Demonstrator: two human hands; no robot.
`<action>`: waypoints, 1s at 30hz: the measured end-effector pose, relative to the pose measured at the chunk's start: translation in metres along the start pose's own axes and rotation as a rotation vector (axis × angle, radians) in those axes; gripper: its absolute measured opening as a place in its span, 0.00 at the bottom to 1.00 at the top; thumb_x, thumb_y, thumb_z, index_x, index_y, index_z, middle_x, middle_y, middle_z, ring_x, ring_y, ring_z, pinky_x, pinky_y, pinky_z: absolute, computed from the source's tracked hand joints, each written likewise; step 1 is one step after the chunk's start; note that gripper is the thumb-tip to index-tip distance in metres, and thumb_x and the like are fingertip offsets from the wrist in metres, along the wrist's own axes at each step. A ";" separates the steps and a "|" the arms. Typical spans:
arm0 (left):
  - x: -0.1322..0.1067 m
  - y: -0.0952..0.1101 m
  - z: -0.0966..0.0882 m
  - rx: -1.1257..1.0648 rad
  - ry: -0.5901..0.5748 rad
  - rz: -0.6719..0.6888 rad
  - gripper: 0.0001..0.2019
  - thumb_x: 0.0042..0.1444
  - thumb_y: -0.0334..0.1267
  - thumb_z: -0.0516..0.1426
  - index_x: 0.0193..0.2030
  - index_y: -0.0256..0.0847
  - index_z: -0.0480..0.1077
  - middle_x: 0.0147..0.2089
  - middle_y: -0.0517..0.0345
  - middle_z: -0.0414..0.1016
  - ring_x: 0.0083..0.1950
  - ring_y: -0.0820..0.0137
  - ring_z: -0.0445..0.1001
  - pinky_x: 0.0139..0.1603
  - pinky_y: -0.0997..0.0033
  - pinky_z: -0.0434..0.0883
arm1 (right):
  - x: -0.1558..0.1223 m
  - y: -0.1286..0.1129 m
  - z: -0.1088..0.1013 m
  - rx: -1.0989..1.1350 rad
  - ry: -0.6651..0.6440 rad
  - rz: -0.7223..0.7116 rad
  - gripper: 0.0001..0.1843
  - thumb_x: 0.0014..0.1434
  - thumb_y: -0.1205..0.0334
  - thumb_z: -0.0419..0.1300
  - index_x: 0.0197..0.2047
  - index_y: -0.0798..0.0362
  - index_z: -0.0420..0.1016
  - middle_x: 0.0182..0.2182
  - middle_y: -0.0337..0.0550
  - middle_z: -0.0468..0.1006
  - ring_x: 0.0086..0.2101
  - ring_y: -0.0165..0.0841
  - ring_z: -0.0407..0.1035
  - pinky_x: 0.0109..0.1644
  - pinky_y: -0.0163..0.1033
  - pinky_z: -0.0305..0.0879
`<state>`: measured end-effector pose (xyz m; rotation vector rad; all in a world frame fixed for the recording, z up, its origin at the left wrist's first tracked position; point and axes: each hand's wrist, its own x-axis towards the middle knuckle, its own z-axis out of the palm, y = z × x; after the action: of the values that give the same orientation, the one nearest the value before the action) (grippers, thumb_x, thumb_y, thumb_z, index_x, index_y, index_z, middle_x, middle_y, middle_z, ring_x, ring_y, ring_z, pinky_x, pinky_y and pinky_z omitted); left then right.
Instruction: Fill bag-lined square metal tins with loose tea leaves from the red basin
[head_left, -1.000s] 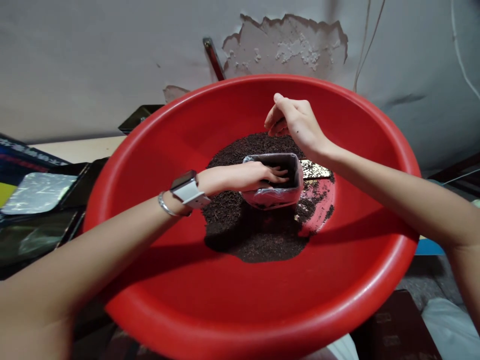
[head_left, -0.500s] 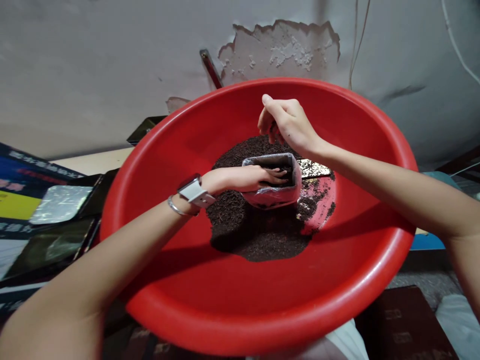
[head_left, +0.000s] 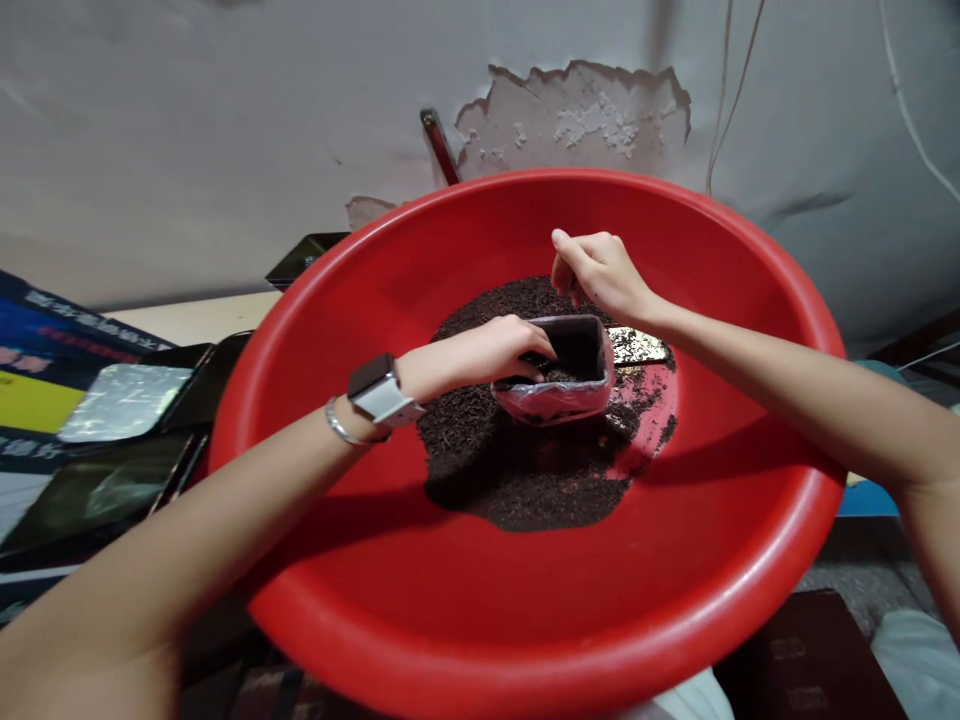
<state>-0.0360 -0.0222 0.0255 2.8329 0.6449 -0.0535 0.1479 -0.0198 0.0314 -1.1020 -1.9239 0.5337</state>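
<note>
A big red plastic basin point(head_left: 525, 620) fills the view, with a heap of dark loose granules point(head_left: 517, 470) in its middle. An open foil pouch point(head_left: 559, 395) stands in the heap, partly filled with the same granules. My left hand point(head_left: 499, 352) grips the pouch's left rim, fingers curled over the edge; a watch and a bangle sit on that wrist. My right hand point(head_left: 596, 272) hovers just above the pouch's far rim, fingers pinched together; what they hold is hidden. A shiny flat foil piece point(head_left: 637, 347) lies behind the pouch.
Dark packets and a silver foil packet point(head_left: 124, 400) lie to the left of the basin. A grey wall with peeled plaster point(head_left: 577, 115) rises behind. A brown box point(head_left: 795, 660) sits at the lower right.
My left hand's fingers have come out of the pouch and now grip its rim. My right hand has dropped lower and moved right, close to the pouch's far edge.
</note>
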 end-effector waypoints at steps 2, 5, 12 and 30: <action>0.006 0.001 0.004 0.082 -0.032 0.040 0.15 0.54 0.28 0.56 0.48 0.41 0.75 0.48 0.52 0.78 0.49 0.68 0.75 0.50 0.70 0.69 | 0.000 0.001 0.000 -0.015 0.001 0.000 0.32 0.69 0.50 0.36 0.23 0.57 0.68 0.20 0.38 0.66 0.22 0.25 0.63 0.36 0.35 0.64; 0.011 0.002 0.006 0.139 -0.058 0.030 0.15 0.52 0.26 0.57 0.46 0.39 0.75 0.46 0.51 0.78 0.47 0.67 0.75 0.48 0.71 0.70 | 0.001 -0.001 0.000 -0.013 0.009 -0.017 0.32 0.69 0.50 0.36 0.24 0.57 0.69 0.20 0.38 0.65 0.22 0.24 0.63 0.36 0.34 0.64; 0.006 -0.008 0.017 0.025 0.047 0.015 0.13 0.52 0.27 0.58 0.43 0.40 0.77 0.43 0.53 0.80 0.43 0.68 0.77 0.46 0.71 0.71 | -0.003 -0.010 -0.002 -0.013 -0.057 -0.108 0.31 0.69 0.50 0.36 0.23 0.57 0.67 0.19 0.36 0.63 0.23 0.23 0.61 0.39 0.34 0.62; -0.014 -0.032 -0.007 -0.041 0.219 -0.280 0.13 0.57 0.38 0.56 0.48 0.43 0.77 0.42 0.52 0.81 0.37 0.70 0.76 0.43 0.71 0.67 | -0.124 -0.013 0.090 -0.504 -1.122 -0.562 0.20 0.61 0.55 0.54 0.51 0.60 0.69 0.46 0.56 0.72 0.44 0.41 0.70 0.44 0.43 0.67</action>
<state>-0.0625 0.0010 0.0263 2.7100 1.0730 0.2228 0.0999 -0.1281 -0.0663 -0.4432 -3.3323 0.3625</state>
